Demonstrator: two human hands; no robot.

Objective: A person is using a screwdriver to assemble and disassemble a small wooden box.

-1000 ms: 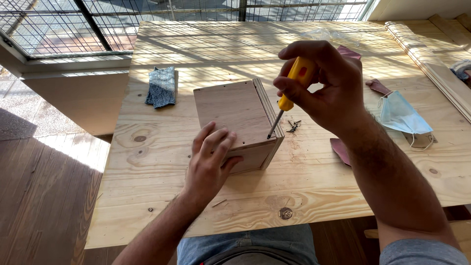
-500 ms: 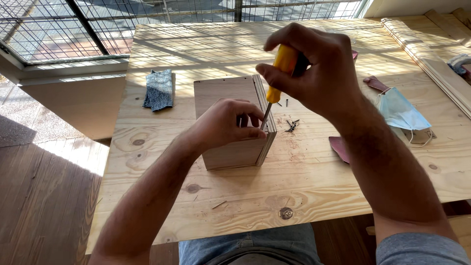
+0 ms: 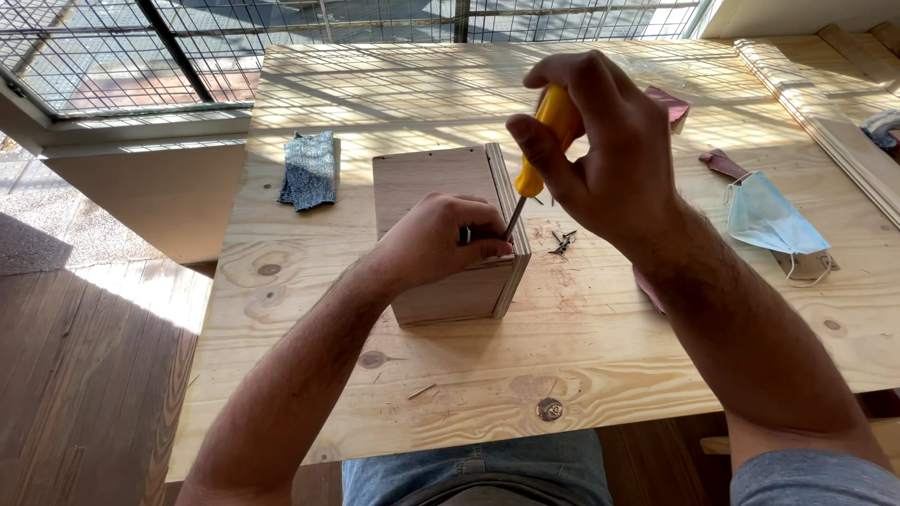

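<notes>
Right hand (image 3: 609, 155) clenched round yellow screwdriver (image 3: 542, 141), tip at wooden box (image 3: 441, 225) edge; left hand (image 3: 441, 239) pinching beside tip, resting on box.

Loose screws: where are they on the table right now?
In the head view, the loose screws lie on the wooden table just right of the wooden box, below the right hand with its yellow-handled screwdriver.

Plywood box (image 3: 441, 201) on table, yellow screwdriver (image 3: 539, 155) tilted at edge
</notes>
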